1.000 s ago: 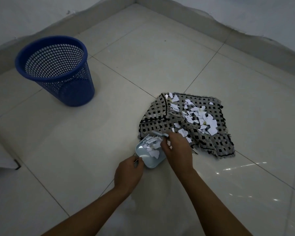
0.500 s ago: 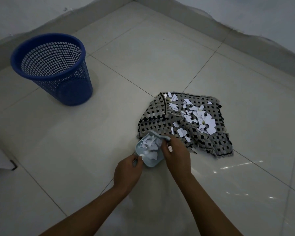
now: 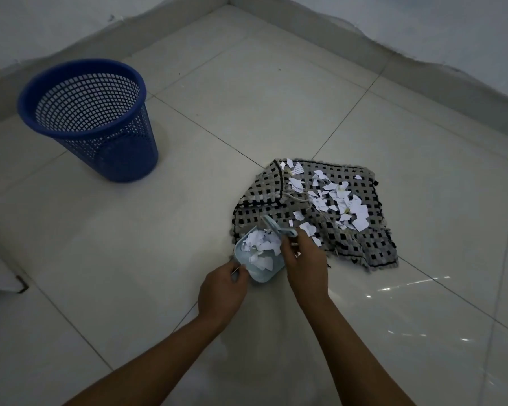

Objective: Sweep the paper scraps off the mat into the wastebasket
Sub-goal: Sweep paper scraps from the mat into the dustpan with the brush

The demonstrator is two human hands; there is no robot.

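Since a second ago the small brush (image 3: 279,230) has drawn back from the mat's near edge toward the dustpan (image 3: 260,259), and the heap of white scraps in the pan (image 3: 261,247) looks a little fuller; I read this as one sweep stroke just finished, with the load not yet carried off; my left hand (image 3: 222,291) pinches the pan's near corner, fingers curled round it; my right hand (image 3: 304,262) grips the brush handle, fingers closed on it, bristle end over the pan's mouth; the mat (image 3: 361,247), a rumpled checked cloth, lies on the tiled floor (image 3: 261,112) just beyond the pan, touching or nearly touching its open side; the paper scraps (image 3: 335,200) left on it sit mostly in its far middle, too many and too overlapped for me to count exactly, several dozen at a guess; the wastebasket (image 3: 88,118), blue mesh, stands upright well apart to the far left, and I cannot see any scraps in it; count: one mat, one pan, one brush, one basket, two hands; I judge most of the task remains
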